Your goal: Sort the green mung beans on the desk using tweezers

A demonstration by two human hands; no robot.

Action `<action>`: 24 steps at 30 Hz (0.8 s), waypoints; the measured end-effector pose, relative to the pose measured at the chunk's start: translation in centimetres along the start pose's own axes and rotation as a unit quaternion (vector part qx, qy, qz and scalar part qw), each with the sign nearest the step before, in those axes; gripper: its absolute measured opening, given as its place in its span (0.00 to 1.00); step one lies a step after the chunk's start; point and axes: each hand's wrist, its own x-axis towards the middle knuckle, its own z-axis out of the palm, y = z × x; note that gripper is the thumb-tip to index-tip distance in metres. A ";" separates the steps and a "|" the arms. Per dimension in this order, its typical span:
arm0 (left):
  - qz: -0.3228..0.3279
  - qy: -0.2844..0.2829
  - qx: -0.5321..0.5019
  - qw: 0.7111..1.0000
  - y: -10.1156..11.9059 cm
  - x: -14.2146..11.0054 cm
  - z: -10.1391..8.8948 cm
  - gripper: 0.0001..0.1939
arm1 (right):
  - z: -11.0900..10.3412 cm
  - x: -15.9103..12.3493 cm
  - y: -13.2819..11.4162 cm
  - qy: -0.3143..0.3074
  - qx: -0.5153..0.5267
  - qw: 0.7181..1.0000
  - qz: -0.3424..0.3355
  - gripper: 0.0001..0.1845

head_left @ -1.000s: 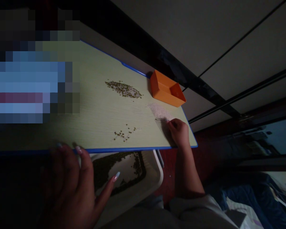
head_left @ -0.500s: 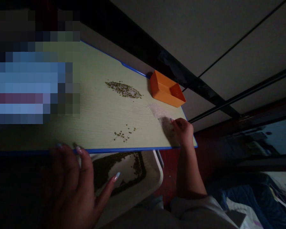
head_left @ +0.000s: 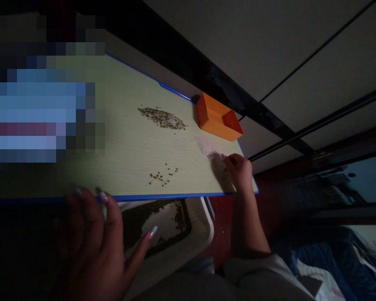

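Note:
My right hand (head_left: pixel 240 169) is closed in a pinch at the right end of the table (head_left: pixel 119 159). A thin see-through piece (head_left: pixel 217 164), hard to make out in the dim light, seems to be held in its fingers. Its far edge meets a pile of fine whitish grains (head_left: pixel 207 145). My left hand (head_left: pixel 97 246) is open, fingers spread, fingertips by the blue front edge and thumb over a white tub (head_left: pixel 208 225). Small green beans mixed with pale grains lie in a heap (head_left: pixel 163 118). Several loose green beans (head_left: pixel 159 177) are scattered closer to me.
An orange open box (head_left: pixel 219 121) stands at the table's back right, beside the wall. Below the front edge, the tub holds many green beans around a pale bare patch. A blurred-out area covers the upper left. Dark blue fabric (head_left: pixel 313 259) lies at lower right.
My right hand has shifted slightly to the right with the see-through piece, then a touch back left. The left hand, the bean heaps and the orange box have stayed in place.

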 end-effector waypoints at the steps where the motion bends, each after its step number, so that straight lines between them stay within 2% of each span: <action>1: 0.000 0.001 -0.001 1.000 0.0 0.0 0.0 0.45 | 0.0 0.0 -0.1 -0.004 0.002 1.000 -0.002 0.17; 10: -0.002 0.000 0.005 1.000 0.2 0.3 0.0 0.45 | -0.3 -0.4 -1.1 -0.042 0.073 0.995 -0.049 0.17; 16: 0.003 0.005 0.007 1.000 0.1 0.1 0.0 0.45 | -0.3 -0.1 -0.4 -0.028 0.066 0.997 -0.024 0.17; 24: 0.002 0.008 0.004 1.000 0.1 0.2 0.2 0.45 | 0.2 -0.2 -1.4 -0.073 0.136 0.987 -0.032 0.16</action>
